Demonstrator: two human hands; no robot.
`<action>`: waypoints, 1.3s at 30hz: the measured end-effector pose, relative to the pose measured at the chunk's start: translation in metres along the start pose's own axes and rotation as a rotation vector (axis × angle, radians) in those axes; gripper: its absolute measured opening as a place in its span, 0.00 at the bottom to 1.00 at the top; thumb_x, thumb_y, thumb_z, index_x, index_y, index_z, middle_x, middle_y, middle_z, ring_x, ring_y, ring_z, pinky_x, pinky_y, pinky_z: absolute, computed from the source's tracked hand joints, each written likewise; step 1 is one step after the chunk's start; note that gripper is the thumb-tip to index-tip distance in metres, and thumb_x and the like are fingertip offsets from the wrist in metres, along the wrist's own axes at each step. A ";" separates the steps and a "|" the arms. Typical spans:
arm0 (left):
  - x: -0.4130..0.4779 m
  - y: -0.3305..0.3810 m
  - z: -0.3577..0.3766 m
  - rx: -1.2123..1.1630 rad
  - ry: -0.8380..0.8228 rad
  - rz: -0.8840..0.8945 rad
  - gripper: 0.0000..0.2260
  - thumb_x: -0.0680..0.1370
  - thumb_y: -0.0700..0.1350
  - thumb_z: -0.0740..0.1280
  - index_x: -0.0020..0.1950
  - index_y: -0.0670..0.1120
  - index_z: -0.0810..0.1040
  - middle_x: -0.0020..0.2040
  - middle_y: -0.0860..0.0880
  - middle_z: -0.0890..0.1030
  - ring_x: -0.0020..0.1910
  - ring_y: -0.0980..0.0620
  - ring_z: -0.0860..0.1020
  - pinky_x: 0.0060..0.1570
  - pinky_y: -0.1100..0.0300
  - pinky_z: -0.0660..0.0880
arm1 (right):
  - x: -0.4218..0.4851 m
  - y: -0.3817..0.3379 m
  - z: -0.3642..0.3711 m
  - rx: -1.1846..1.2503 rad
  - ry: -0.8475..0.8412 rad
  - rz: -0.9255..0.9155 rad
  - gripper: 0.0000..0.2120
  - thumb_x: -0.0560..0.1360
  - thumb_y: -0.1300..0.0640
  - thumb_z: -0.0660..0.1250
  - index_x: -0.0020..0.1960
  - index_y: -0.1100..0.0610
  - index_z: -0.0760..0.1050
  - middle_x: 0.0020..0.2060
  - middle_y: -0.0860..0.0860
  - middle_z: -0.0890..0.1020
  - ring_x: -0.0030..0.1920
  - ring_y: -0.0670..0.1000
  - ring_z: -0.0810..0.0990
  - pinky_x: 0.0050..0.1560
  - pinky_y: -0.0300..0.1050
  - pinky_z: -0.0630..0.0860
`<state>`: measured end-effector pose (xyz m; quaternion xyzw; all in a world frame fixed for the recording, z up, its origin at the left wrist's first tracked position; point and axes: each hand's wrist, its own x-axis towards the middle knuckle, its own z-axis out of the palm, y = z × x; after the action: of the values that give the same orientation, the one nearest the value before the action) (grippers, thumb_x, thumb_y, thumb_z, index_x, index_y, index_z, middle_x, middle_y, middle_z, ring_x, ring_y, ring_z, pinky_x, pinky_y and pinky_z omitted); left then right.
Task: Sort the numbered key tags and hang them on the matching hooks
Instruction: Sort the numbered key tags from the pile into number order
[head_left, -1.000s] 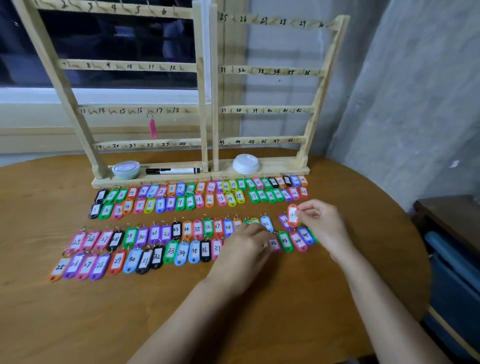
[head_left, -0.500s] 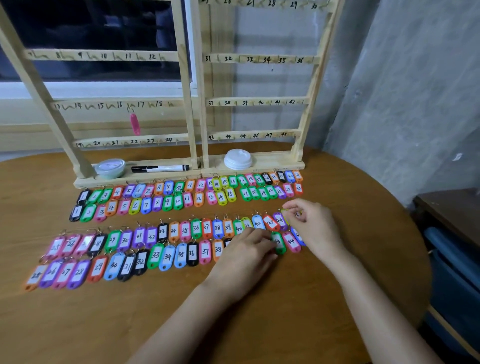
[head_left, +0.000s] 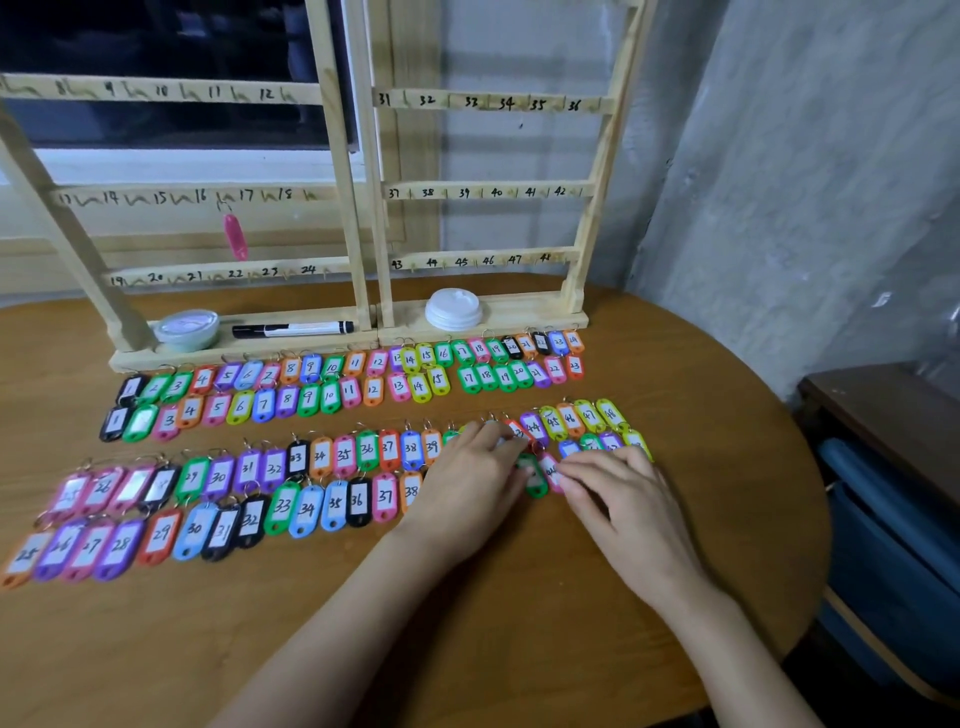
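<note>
Several coloured numbered key tags lie in four rows on the round wooden table (head_left: 311, 634). Behind them stands a two-panel wooden rack (head_left: 340, 208) with numbered hooks. One pink tag (head_left: 235, 236) hangs near hook 17. My left hand (head_left: 467, 480) lies flat over the tags around 40 to 43, its fingertips pressing on them. My right hand (head_left: 621, 501) rests on the lower right tags, and its fingertips touch a pink tag marked 44 (head_left: 549, 469) beside a green tag (head_left: 532, 478). Neither hand lifts a tag.
On the rack's base sit a clear round tub (head_left: 186, 327), a black marker (head_left: 293, 329) and a white lid (head_left: 453, 309). A grey wall rises at the right. Past the table's right edge are a dark wooden surface (head_left: 883, 400) and a blue seat (head_left: 893, 545).
My right hand held an orange tag above the rows; it has since come down onto the lower right tags. The left hand stayed over the tags. The view tilted down.
</note>
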<state>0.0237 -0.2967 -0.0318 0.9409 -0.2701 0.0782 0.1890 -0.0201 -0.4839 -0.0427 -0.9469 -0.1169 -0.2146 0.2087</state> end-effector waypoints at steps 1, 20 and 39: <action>0.002 -0.001 0.001 0.016 -0.021 -0.002 0.19 0.81 0.52 0.56 0.69 0.46 0.73 0.62 0.47 0.74 0.60 0.45 0.70 0.59 0.51 0.70 | 0.004 0.001 0.000 -0.007 0.015 0.010 0.20 0.78 0.42 0.55 0.56 0.49 0.81 0.53 0.38 0.81 0.52 0.45 0.72 0.54 0.44 0.74; -0.005 -0.004 0.004 -0.012 0.067 0.077 0.17 0.80 0.51 0.55 0.60 0.46 0.78 0.55 0.50 0.79 0.54 0.47 0.74 0.53 0.53 0.74 | 0.007 0.005 -0.006 -0.034 0.007 -0.004 0.20 0.79 0.41 0.52 0.58 0.45 0.80 0.56 0.36 0.79 0.57 0.44 0.69 0.53 0.43 0.64; -0.019 0.034 0.023 0.055 0.149 0.190 0.18 0.78 0.53 0.55 0.59 0.47 0.79 0.54 0.50 0.78 0.54 0.48 0.76 0.55 0.55 0.75 | -0.012 0.038 -0.022 -0.196 -0.002 0.233 0.27 0.76 0.36 0.47 0.61 0.47 0.78 0.61 0.40 0.77 0.59 0.48 0.69 0.54 0.50 0.67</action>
<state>-0.0097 -0.3232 -0.0475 0.9074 -0.3413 0.1727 0.1742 -0.0265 -0.5290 -0.0436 -0.9701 0.0150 -0.1984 0.1388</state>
